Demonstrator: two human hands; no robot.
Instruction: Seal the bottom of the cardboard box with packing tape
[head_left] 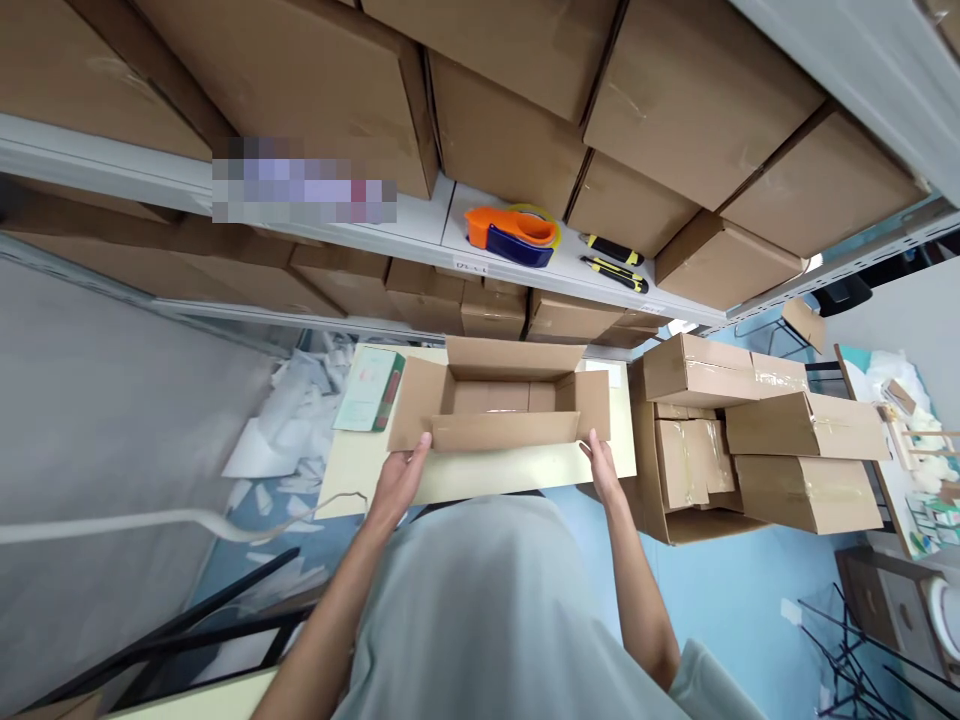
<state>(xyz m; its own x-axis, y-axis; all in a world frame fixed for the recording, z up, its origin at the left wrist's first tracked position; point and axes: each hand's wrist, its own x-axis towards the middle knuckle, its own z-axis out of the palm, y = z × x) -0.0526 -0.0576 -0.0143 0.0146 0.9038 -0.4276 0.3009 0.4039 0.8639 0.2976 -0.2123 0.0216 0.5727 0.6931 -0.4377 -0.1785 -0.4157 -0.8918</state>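
An open cardboard box (504,432) lies on the pale yellow table in front of me, its flaps folded outward. Its inside looks bare, with a seam across the bottom. My left hand (401,480) grips the near left corner, thumb on top of the flap and fingers hidden beneath. At the near right corner, my right hand (602,470) holds the box in the same way, thumb up along the flap. Left of the box lies a flat green-and-white packet (367,392), close to the left flap.
Above the table (525,468), a shelf (420,222) carries large cartons, an orange-and-blue tape dispenser (514,238) and yellow-black utility knives (615,272). To the right, a big carton (651,480) holds taped boxes (806,425). White scraps (285,420) heap up at the left.
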